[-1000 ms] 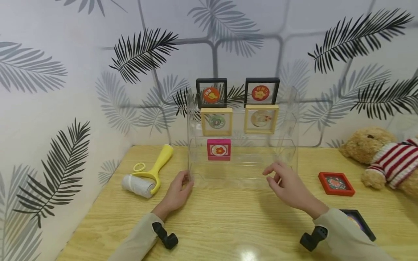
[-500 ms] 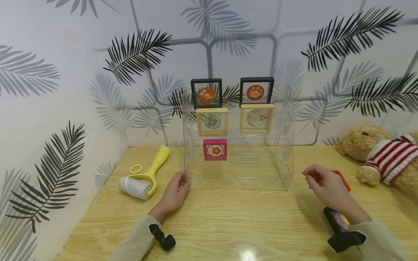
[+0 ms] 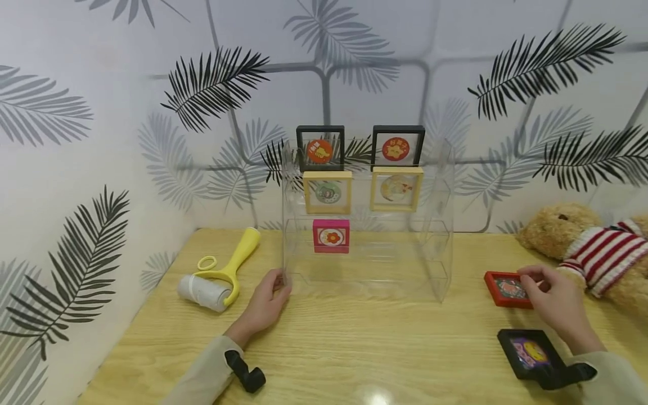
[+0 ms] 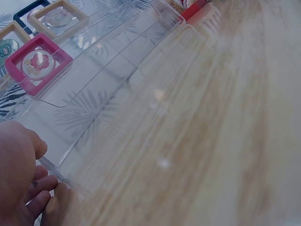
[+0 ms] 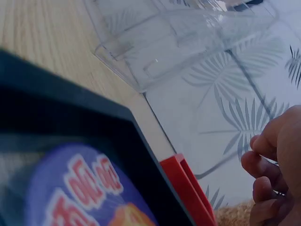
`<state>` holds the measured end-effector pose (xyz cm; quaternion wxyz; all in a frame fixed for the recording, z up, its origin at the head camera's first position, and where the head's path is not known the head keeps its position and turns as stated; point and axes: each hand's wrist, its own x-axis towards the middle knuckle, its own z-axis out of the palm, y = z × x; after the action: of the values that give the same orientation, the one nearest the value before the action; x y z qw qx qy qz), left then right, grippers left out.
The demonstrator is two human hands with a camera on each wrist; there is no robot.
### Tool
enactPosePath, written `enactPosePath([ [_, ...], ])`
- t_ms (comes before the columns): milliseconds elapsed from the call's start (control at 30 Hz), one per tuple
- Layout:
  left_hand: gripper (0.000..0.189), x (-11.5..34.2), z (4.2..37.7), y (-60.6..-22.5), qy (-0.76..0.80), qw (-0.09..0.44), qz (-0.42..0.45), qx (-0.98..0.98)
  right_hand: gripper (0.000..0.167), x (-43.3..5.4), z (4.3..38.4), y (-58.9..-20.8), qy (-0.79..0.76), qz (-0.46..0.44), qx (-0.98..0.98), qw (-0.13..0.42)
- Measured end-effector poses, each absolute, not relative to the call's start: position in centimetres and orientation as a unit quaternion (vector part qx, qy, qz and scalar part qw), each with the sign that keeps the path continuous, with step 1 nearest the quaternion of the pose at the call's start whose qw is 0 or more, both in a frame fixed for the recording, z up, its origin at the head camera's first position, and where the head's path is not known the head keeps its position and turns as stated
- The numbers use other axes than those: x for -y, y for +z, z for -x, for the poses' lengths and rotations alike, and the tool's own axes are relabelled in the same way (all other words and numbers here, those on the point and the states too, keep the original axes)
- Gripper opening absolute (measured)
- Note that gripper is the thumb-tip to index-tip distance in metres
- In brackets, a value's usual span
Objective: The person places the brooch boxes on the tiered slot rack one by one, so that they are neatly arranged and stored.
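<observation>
A clear acrylic display stand [image 3: 390, 270] with stepped tiers stands against the wall. My left hand [image 3: 263, 306] grips its front left corner, thumb and fingers on either side of the edge in the left wrist view. A pink frame [image 3: 331, 237] with a red flower sits on a lower tier. At the right, my right hand [image 3: 559, 306] hovers over the right end of a red frame [image 3: 508, 288], covering part of it. Its fingers are loosely bent and hold nothing; the right wrist view shows them apart from the red frame [image 5: 188, 190].
Two black frames [image 3: 321, 128] [image 3: 398, 129] and two cream frames [image 3: 327, 175] [image 3: 397, 170] stand on the upper tiers. Another black frame [image 3: 526, 354] lies under my right wrist. A teddy bear [image 3: 602, 247] lies far right, a yellow-handled lint roller [image 3: 205, 292] left.
My right hand has moved right, from in front of the stand to above the red frame. The left hand stays at the stand's corner. The view has shifted slightly.
</observation>
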<state>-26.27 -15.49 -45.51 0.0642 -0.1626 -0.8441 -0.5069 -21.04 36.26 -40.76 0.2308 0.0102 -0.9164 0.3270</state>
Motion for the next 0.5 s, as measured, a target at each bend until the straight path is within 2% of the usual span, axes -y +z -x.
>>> enactPosePath([
  [133, 0.035, 15.0, 26.5, -45.4, -0.509, 0.069, 0.170, 0.841, 0.030, -37.9, 20.9, -40.9, 0.340, 0.006, 0.916, 0.211],
  [300, 0.036, 14.4, 26.1, -44.8, -0.515, 0.069, 0.156, 0.840, 0.038, -39.0, 21.1, -41.7, 0.338, -0.040, 0.923, 0.180],
  [500, 0.032, 14.4, 25.5, -44.3, -0.509, 0.068, 0.139, 0.847, 0.059, -39.4, 21.2, -42.6, 0.325, -0.081, 0.934, 0.124],
])
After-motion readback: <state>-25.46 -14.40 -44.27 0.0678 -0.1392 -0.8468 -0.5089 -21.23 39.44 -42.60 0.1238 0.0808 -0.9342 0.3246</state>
